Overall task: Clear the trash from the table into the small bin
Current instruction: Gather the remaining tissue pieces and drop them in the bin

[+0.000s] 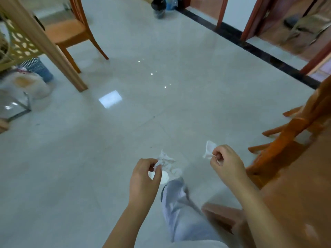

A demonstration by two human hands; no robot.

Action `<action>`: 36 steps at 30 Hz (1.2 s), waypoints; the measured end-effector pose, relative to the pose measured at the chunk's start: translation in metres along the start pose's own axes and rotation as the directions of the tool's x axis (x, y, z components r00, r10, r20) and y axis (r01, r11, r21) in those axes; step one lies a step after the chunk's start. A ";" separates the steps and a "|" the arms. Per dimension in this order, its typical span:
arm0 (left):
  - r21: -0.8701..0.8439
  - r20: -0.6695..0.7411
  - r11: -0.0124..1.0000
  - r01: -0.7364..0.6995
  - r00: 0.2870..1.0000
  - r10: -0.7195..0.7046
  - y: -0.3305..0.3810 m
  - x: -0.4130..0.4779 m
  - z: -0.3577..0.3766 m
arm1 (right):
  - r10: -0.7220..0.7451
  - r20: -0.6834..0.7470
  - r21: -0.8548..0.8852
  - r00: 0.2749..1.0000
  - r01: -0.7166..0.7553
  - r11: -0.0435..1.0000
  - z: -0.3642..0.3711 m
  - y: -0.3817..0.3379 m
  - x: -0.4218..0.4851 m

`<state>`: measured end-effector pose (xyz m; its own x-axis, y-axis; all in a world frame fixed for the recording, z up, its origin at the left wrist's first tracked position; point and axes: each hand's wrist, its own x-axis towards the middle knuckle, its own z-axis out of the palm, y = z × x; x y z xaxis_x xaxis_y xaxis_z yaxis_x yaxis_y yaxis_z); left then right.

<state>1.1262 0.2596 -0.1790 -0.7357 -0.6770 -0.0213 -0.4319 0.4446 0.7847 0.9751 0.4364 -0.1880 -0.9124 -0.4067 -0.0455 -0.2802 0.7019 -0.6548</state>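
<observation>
Now both hands are loaded: the left hand [145,173] pinches a crumpled white tissue wad [165,162], and the right hand [226,162] pinches a smaller white paper scrap [209,150] between thumb and forefinger. A small dark round bin [158,7] stands far ahead across the pale tiled floor [125,131], slightly left of both hands. Judging by that line, the left hand is marginally nearer.

Cut off at right edge: orange wooden table [295,185]. Partly hidden behind table leg [44,42]: blue mesh bin [42,68]. Blurred: dark container [158,7].
</observation>
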 end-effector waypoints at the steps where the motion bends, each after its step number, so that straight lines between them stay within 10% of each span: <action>1: 0.030 0.000 0.999 -0.019 1.000 0.019 0.004 0.024 0.002 | 0.011 -0.015 0.019 1.000 -0.010 1.000 0.003 -0.001 0.021; 13: 0.131 0.203 0.942 -0.309 0.938 0.280 0.129 0.281 0.092 | 0.121 -0.193 0.088 0.974 -0.105 0.991 -0.051 0.005 0.230; 36: -0.294 0.595 0.786 -0.544 0.540 0.596 0.368 0.637 0.377 | 0.492 -0.552 0.111 0.674 -0.525 0.844 -0.217 0.105 0.559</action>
<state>0.3021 0.2128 -0.1374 -0.9648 0.2479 0.0875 0.2136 0.5455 0.8104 0.3715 0.4093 -0.1186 -0.9170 0.3940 0.0632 0.2761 0.7409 -0.6122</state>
